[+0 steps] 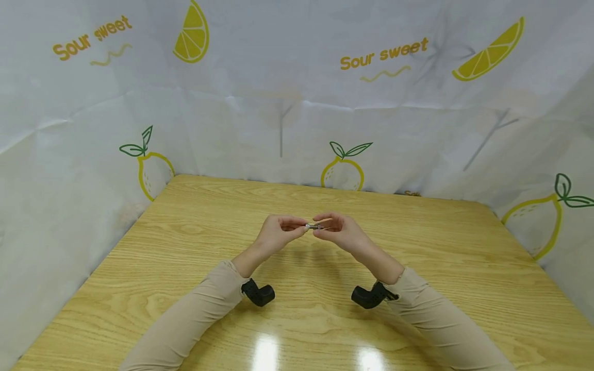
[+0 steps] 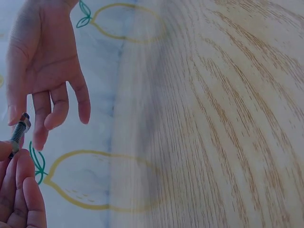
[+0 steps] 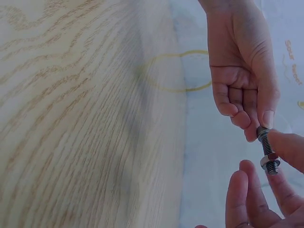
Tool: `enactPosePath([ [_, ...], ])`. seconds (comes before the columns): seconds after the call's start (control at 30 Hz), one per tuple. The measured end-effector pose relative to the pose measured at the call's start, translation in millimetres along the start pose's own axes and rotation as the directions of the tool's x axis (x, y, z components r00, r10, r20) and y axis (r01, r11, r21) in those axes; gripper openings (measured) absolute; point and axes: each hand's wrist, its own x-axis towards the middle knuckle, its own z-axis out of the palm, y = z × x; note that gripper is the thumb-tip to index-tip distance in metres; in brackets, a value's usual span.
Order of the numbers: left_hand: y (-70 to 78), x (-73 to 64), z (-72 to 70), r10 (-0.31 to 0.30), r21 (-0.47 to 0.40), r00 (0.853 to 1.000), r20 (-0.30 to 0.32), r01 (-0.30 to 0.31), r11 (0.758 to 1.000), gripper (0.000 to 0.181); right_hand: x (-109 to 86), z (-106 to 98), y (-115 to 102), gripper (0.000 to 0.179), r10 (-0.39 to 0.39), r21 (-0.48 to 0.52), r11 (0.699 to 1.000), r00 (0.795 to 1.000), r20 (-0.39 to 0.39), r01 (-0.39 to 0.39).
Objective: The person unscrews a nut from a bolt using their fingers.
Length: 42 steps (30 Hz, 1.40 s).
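Observation:
A small metal bolt (image 1: 313,226) lies level between the two hands, above the table. My left hand (image 1: 275,236) pinches its head between thumb and fingertips. On the bolt's threaded shank (image 3: 268,148), a hex nut (image 3: 269,160) sits near the free end, with a little thread sticking out past it. My right hand (image 1: 347,235) is around that nut end, thumb and fingers spread apart with a gap between them. In the right wrist view the right thumb (image 3: 289,148) overlaps the shank's side, and the other fingers stand away from the nut.
Both hands are over a wood-grain table (image 1: 297,330). A white curtain (image 1: 260,67) printed with lemons hangs behind and along the sides. Each wrist carries a black camera mount, the left one (image 1: 260,293) and the right one (image 1: 368,297), low over the table.

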Motion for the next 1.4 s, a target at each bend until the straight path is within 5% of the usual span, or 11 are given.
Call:
enactPosePath([
  [0.23,0.1,0.4,-0.3,-0.004,0.003,1.0,0.002,0.004,1.0,0.024,-0.2,-0.6,-0.4,0.041,0.046,-0.081,0.996,0.999,0.009,-0.045],
  [0.47,0.4,0.1,-0.3,0.0,0.005,1.0,0.004,0.0,1.0,0.023,-1.1,0.2,-0.7,0.034,-0.006,0.001,1.0,1.0,0.0,0.006],
  [1.17,-0.3,0.3,0.5,0.0,0.007,1.0,-0.004,0.0,1.0,0.023,0.6,-0.5,2.8,0.045,0.02,-0.056,0.998,1.0,0.013,-0.019],
  [1.4,-0.2,-0.1,-0.6,0.0,0.004,1.0,-0.003,0.0,1.0,0.023,0.0,1.0,2.1,0.033,0.0,-0.039,0.999,1.0,-0.014,-0.001],
])
